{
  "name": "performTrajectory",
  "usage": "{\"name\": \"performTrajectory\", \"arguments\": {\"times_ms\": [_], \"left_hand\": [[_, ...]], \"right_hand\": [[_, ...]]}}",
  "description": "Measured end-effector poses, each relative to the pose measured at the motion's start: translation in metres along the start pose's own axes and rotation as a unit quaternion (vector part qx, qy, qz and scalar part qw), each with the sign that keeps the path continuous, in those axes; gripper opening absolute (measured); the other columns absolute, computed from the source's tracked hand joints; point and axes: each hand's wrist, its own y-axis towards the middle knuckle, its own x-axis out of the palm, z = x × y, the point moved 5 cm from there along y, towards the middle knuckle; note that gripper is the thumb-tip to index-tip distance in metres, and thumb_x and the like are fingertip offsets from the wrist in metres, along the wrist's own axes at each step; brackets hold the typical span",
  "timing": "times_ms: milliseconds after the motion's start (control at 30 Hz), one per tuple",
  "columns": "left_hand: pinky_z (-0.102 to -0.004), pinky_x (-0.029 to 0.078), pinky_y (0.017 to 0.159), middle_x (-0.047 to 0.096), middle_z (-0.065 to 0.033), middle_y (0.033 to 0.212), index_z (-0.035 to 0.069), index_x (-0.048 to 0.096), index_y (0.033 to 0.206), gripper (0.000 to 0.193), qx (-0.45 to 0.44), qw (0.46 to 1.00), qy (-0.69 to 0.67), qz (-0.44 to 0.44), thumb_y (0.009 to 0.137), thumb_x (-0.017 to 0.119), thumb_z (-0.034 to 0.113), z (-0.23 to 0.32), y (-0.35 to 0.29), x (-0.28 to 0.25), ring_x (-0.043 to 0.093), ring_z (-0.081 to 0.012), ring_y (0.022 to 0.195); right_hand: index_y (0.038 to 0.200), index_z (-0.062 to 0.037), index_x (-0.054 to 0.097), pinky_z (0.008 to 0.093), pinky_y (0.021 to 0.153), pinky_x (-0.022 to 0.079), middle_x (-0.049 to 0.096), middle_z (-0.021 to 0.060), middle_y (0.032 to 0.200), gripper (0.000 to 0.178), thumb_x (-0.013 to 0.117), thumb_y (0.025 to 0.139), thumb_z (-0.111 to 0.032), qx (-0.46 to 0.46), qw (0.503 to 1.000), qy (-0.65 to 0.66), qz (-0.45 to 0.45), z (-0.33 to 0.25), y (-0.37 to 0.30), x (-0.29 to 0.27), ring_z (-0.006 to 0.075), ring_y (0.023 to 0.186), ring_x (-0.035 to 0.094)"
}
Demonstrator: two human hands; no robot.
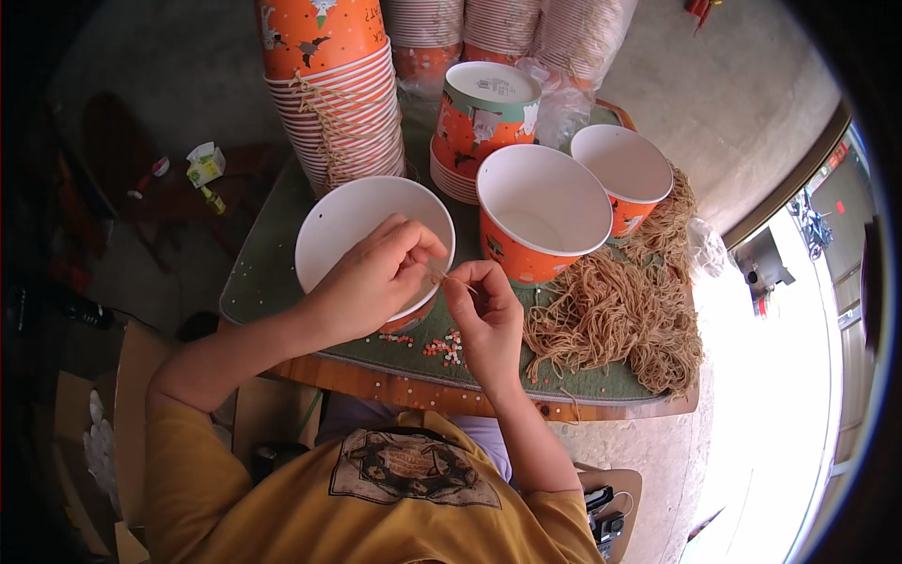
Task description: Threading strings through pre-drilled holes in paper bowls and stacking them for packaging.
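Over the right rim of a paper bucket (325, 246), white inside and orange outside, my two hands meet. My left hand (376, 274) pinches a thin tan cord (438, 275) between thumb and fingertips. My right hand (486, 318) grips the same cord, its fingers curled in. Whether the cord passes through the bucket's wall is hidden by my fingers. A small dark hole shows in the bucket's left inner wall. Just to the right stands another open orange bucket (543, 202), and a heap of tan cords (606, 315) lies beyond my right hand.
Tall nested bucket stacks (334, 113) rise at the back left, with cords hanging down one side. An upside-down bucket (489, 103) tops a short stack; a smaller open bucket (625, 164) stands right. Small red and white beads (443, 348) lie near the green-covered table's (254, 268) front edge.
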Motion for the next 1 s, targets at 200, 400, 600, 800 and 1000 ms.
{"name": "performTrajectory", "arguments": {"times_ms": [200, 400, 600, 800, 1000], "left_hand": [[-0.0223, 0.047, 0.074, 0.056, -0.0004, 0.089, 0.001, 0.054, 0.103, 0.01, -0.126, 0.977, -0.158, -0.067, 0.093, 0.054, 0.002, 0.004, -0.004, 0.004, 0.054, -0.0061, 0.082], [-0.0219, 0.047, 0.074, 0.056, -0.0003, 0.087, 0.002, 0.052, 0.096, 0.005, -0.102, 0.977, -0.184, -0.036, 0.092, 0.055, 0.002, -0.001, -0.002, 0.007, 0.054, -0.0054, 0.082], [-0.0241, 0.049, 0.069, 0.056, -0.0011, 0.081, 0.002, 0.05, 0.092, 0.01, -0.06, 0.978, -0.201, -0.004, 0.088, 0.059, -0.001, -0.002, 0.001, 0.009, 0.057, -0.0066, 0.076], [-0.0214, 0.047, 0.075, 0.052, 0.0012, 0.088, 0.004, 0.049, 0.095, 0.014, -0.026, 0.97, -0.239, -0.027, 0.087, 0.058, -0.003, 0.0, 0.007, 0.008, 0.052, -0.0052, 0.08], [-0.0226, 0.044, 0.084, 0.052, 0.0005, 0.093, 0.006, 0.048, 0.099, 0.019, -0.097, 0.946, -0.302, -0.065, 0.085, 0.058, -0.002, -0.004, 0.01, 0.008, 0.053, -0.0067, 0.088]], "right_hand": [[0.094, -0.0004, 0.055, 0.0189, 0.065, 0.046, 0.06, -0.0003, 0.082, 0.007, 0.061, 0.09, -0.003, -0.012, 0.999, -0.032, 0.003, 0.0, 0.001, 0.0, 0.003, 0.072, 0.055], [0.093, 0.0004, 0.055, 0.021, 0.062, 0.048, 0.061, 0.0025, 0.081, 0.01, 0.063, 0.089, -0.003, -0.038, 0.996, -0.086, -0.001, -0.007, 0.0, 0.003, 0.0056, 0.069, 0.059], [0.094, -0.0021, 0.054, 0.0161, 0.065, 0.041, 0.055, -0.0035, 0.083, 0.007, 0.06, 0.091, -0.002, -0.037, 0.994, -0.104, -0.009, -0.009, -0.002, 0.004, 0.001, 0.071, 0.049], [0.093, -0.0044, 0.055, 0.016, 0.056, 0.039, 0.055, -0.0033, 0.079, 0.005, 0.059, 0.093, -0.008, 0.066, 0.997, 0.044, -0.001, 0.002, 0.006, -0.003, 0.0017, 0.066, 0.049], [0.096, -0.0051, 0.056, 0.0165, 0.049, 0.04, 0.057, -0.0032, 0.077, 0.011, 0.059, 0.094, -0.015, 0.106, 0.993, 0.049, 0.004, 0.011, 0.001, 0.001, 0.0016, 0.065, 0.052]]}}
